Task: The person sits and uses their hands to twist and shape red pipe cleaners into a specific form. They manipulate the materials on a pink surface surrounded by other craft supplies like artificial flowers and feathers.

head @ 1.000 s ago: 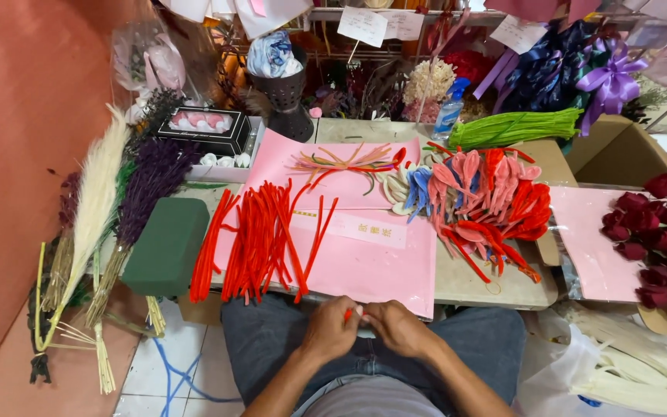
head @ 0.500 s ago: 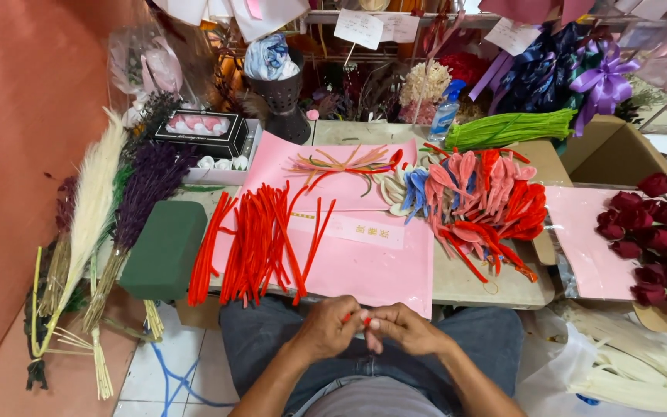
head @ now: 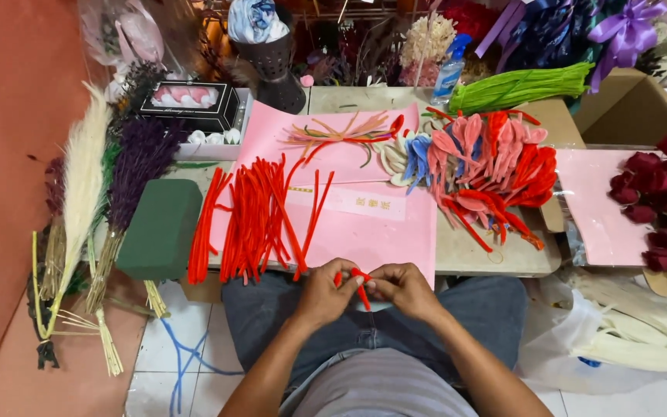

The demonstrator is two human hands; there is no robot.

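Pink paper point(head: 364, 232) covers the worktable. Just below its near edge, the left hand point(head: 322, 293) and right hand point(head: 407, 289) pinch 1 red pipe cleaner point(head: 358, 284) between them; loose red pipe cleaners point(head: 256, 216) lie on the paper's left part.

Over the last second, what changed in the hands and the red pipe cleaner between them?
Little changed. Both hands, left hand and right hand, stayed together over the lap, pinching the same red pipe cleaner; its bent loop now shows a bit more between the fingertips. Nothing was picked up or let go. The pile of red pipe cleaners, the pink paper and the green foam block lie as before.
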